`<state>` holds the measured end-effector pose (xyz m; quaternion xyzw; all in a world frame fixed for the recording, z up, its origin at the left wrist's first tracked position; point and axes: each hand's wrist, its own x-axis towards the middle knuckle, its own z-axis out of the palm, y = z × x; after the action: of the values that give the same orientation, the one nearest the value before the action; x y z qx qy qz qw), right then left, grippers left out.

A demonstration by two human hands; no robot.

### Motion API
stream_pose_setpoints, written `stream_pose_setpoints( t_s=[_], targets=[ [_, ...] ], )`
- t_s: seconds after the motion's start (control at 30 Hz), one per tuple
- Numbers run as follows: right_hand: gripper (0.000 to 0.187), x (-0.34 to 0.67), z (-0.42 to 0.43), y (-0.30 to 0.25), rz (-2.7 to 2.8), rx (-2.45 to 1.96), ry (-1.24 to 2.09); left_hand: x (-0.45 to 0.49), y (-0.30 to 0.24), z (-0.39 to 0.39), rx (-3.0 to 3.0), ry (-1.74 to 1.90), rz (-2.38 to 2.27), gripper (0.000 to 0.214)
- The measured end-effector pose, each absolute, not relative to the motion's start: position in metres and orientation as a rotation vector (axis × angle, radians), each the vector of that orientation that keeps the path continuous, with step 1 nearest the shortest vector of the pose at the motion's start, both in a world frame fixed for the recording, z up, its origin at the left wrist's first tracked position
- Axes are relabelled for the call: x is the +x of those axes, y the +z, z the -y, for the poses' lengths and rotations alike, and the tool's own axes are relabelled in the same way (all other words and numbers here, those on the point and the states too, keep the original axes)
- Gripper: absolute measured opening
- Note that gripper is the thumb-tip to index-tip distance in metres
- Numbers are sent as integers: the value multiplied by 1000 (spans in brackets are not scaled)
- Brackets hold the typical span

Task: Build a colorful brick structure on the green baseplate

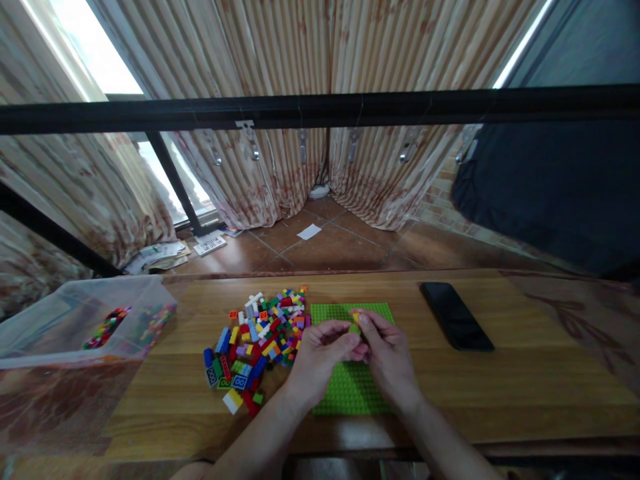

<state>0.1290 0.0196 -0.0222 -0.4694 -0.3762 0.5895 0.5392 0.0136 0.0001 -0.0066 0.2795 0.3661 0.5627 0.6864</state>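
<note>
Over a green studded baseplate [350, 393], my left hand [323, 353] and my right hand [387, 350] meet, fingertips pinched together. Between them are small toy bricks [355, 329], with yellow-green and orange bits peeking out; the fingers cover most of their shape. Both hands are closed on these bricks, and I cannot tell how the pieces fit together. Left of the baseplate, close to my left hand, spreads a loose pile of toy bricks [257, 347] in many colours, several of them larger blue, red and green ones at the near side.
A black phone [456, 317] lies on the wooden table [540, 373] to the right. At the far left stands a clear plastic bin [60, 360] with some bricks inside. A dark metal bar [320, 110] with hooks crosses beyond the table, in front of striped curtains [280, 60].
</note>
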Motion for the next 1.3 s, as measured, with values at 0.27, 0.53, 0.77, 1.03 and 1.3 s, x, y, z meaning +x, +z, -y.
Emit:
stream_pose_setpoints(
  t_s=[0.27, 0.53, 0.77, 1.03, 1.3],
  targets=[
    [25, 132, -21, -16, 729, -880, 1757, -8, 6, -6, 612, 1319, -749, 30],
    [25, 94, 3, -15, 711, -990, 1928, -52, 11, -23, 507, 1627, -1032, 28],
    [27, 64, 2, -37, 1173, -1069, 1545, -76, 11, -25, 441, 1688, -1120, 24],
    [25, 38, -3, -48, 1587, -1028, 1173, -71, 9, -18, 614, 1469, -1147, 27],
    [23, 41, -6, -45, 1383, -956, 1323, -67, 9, -17, 727, 1394, -1201, 27]
  ],
)
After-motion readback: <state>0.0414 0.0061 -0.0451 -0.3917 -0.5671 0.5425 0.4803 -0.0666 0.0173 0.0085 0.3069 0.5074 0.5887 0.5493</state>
